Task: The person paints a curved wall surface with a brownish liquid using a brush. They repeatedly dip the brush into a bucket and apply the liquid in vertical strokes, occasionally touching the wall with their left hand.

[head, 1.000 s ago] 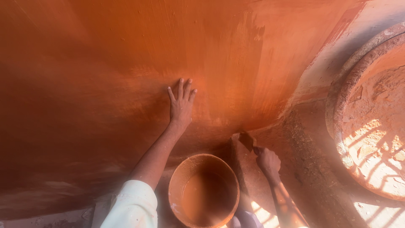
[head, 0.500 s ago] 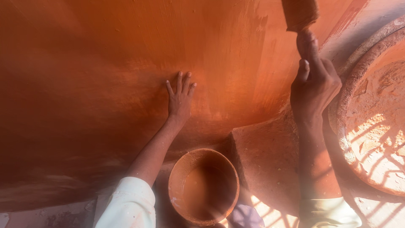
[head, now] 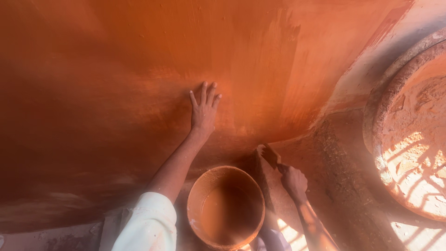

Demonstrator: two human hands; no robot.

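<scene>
Nearest the camera, a round bucket point(head: 226, 208) of orange-brown paint sits low in view, its rim smeared. Just right of the bucket, the right hand point(head: 293, 181) is closed around the handle of a paintbrush point(head: 271, 156), bristles touching the wall low down, above the bucket's right rim. Half a second ago that hand was raised high, the brush near the top of view; now it has dropped beside the bucket. Above the bucket, the left hand point(head: 204, 109), white sleeve point(head: 147, 225) behind it, stays flat on the orange wall point(head: 116, 83), fingers slightly spread. Far right of the bucket lies a large round paint-crusted basin point(head: 409, 130).
</scene>
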